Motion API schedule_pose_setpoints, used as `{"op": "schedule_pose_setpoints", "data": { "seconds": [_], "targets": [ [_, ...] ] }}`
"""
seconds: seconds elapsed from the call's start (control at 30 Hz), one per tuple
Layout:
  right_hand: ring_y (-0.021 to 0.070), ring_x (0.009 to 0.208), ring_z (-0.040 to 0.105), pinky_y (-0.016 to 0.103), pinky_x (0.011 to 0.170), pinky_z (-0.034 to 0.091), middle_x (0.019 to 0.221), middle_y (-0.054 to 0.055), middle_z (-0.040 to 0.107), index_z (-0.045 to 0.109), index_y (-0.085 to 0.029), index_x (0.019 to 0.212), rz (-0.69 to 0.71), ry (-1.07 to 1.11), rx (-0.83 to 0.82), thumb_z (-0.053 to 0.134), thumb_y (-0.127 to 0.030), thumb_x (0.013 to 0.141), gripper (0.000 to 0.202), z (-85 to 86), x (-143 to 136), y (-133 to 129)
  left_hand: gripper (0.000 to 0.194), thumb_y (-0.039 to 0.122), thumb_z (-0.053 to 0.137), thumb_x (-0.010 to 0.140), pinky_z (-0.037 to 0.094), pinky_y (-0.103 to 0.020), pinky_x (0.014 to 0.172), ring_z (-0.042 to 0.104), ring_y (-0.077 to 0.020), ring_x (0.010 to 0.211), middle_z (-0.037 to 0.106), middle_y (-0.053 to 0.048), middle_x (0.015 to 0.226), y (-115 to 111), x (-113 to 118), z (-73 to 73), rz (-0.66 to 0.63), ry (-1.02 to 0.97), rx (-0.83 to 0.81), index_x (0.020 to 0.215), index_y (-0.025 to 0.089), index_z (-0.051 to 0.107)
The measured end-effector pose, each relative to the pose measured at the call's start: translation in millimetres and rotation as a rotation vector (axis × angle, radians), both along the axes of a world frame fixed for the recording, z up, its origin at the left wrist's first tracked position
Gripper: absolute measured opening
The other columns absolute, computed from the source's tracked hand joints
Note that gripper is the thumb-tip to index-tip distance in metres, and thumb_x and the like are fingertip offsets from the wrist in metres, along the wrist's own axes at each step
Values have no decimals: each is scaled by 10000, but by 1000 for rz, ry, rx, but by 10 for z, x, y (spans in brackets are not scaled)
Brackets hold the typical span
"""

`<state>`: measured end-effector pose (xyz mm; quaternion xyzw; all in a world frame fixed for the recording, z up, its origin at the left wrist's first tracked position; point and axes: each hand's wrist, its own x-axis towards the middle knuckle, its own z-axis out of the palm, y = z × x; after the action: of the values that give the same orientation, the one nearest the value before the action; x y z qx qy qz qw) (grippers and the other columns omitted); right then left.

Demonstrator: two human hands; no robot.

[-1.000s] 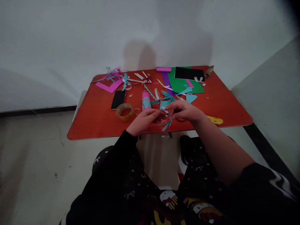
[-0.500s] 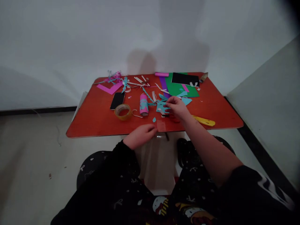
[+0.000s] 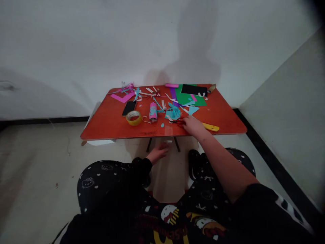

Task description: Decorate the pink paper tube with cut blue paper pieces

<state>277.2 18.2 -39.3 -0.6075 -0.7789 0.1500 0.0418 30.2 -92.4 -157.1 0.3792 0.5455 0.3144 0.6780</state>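
My right hand (image 3: 193,126) is at the front right of the red table, its fingers on the red-handled scissors (image 3: 179,122). Below the table's front edge hangs my left hand (image 3: 158,152), fingers loosely apart, with nothing clear in it. A strip of clear tape (image 3: 168,130) lies at the front edge between the hands. Crumpled light blue paper (image 3: 173,112) sits just beyond the scissors. To its left stands or lies a pink and blue roll (image 3: 153,112); a yellow cutter (image 3: 211,127) is right of my right hand.
On the red table (image 3: 109,127) are a tape roll (image 3: 133,118), a black phone (image 3: 129,108), pink paper (image 3: 123,98), green paper (image 3: 189,99), a black sheet (image 3: 193,89) and paper scraps. A wall stands behind the table.
My right hand has come down from the light blue paper to the scissors. My left hand has moved off the table edge to below it. The view has shifted slightly.
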Motion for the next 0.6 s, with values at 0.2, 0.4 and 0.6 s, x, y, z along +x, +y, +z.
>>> {"op": "schedule_pose_setpoints", "data": {
  "seconds": [0.2, 0.4, 0.6],
  "targets": [
    [305, 1072, 681, 349, 858, 505, 1291, 221, 637, 702, -140, 1148, -44, -32, 32, 561, -287, 976, 267, 4, 90, -67, 634, 361, 888, 681, 490, -265, 812, 659, -140, 943, 634, -143, 1410, -131, 121, -54, 231, -136, -27, 1249, 241, 635],
    [336, 1030, 691, 369, 816, 492, 1130, 222, 714, 687, -129, 1080, -30, -48, 64, 602, -285, 927, 235, 76, 153, -195, 567, 326, 944, 619, 491, -247, 770, 667, -130, 867, 725, -104, 1241, -65, 236, 31, 332, -232, -19, 1120, 223, 701],
    [264, 957, 686, 333, 791, 485, 1047, 139, 746, 667, -172, 1030, -12, 63, 73, 596, -291, 910, 183, 143, 291, -306, 415, 336, 948, 627, 485, -240, 695, 651, -103, 725, 723, -31, 893, -143, 439, 24, 391, -311, -69, 895, 185, 669]
  ]
}}
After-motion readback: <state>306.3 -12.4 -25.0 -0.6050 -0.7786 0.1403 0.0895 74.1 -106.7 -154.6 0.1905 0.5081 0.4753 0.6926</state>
